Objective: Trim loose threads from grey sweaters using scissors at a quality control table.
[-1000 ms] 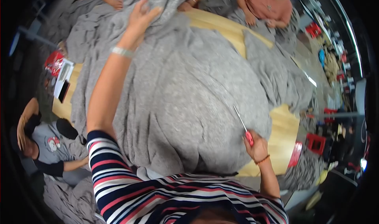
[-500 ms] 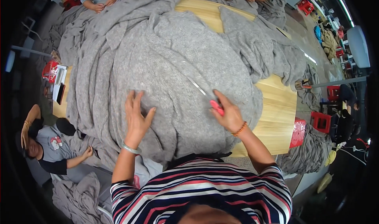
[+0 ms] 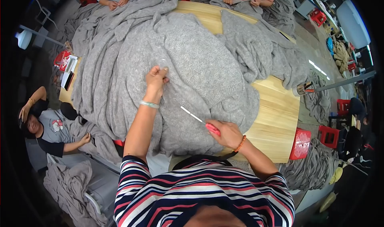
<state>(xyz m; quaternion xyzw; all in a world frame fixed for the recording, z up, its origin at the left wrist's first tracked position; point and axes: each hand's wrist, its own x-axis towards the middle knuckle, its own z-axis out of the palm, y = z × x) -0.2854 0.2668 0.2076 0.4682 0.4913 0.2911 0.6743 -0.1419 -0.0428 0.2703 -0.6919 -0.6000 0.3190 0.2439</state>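
A large heap of grey knitted fabric is spread over the table in front of me. My left hand is closed near its middle, fingertips pinched on a raised fold of the knit. Lower and to the right, my right hand grips the pinkish-red handle of a tool with a long thin metal blade. The blade points away and to the left, over the fabric; I cannot tell whether it touches. A second part of the grey knit lies in folds at the far right.
Bare wood of the table shows along the right side. A red stool stands by its near right corner. A pole with a small holder is at the right edge. Co-workers sit at the far side, and a seated person is at left.
My left hand has moved up and to the right, from spread fingers to a pinch. The right hand with the tool has come nearer to me, and the blade's tip has dropped toward me.
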